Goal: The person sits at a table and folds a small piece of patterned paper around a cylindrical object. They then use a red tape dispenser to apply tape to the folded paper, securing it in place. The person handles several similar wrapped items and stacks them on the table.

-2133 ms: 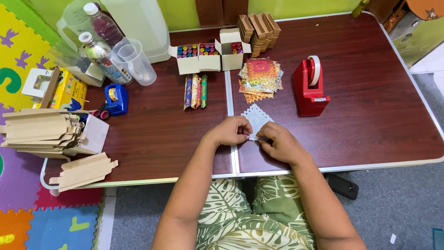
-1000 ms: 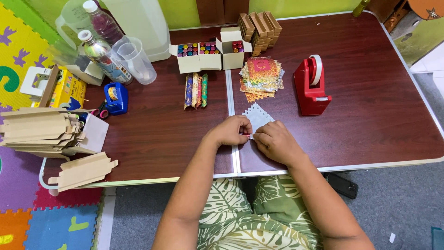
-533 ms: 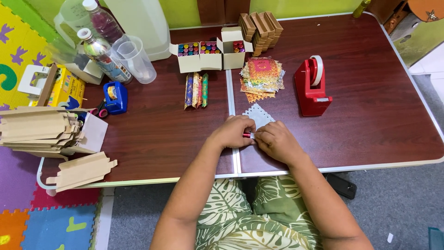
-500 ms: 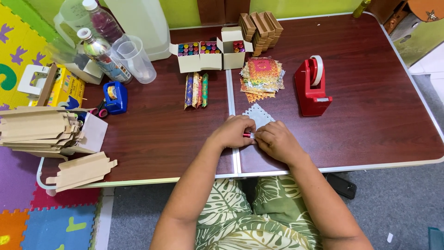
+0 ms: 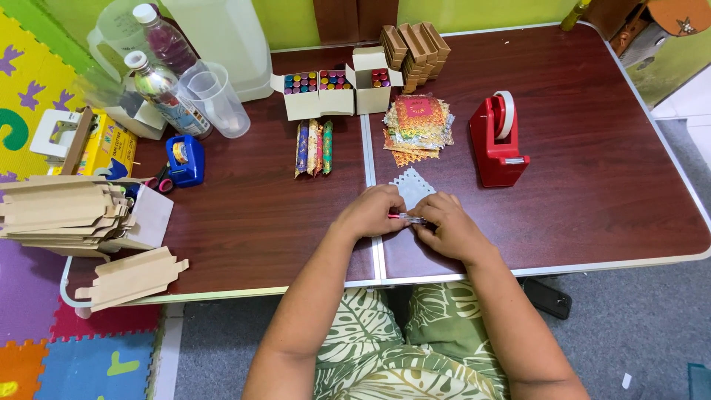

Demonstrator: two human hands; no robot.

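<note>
Head view, dark wooden table (image 5: 592, 185) (white-edged), foam mat floor (image 5: 29, 89)

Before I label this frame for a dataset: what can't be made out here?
All in the head view:
- Small clear-and-red item between the left hand and right hand: mostly hidden by fingers, too small to identify.
- Pale patterned paper: near edge hidden by both hands.
- Dark object under the table: partly hidden by the table edge.
- Jug: cut off by the top edge.
</note>
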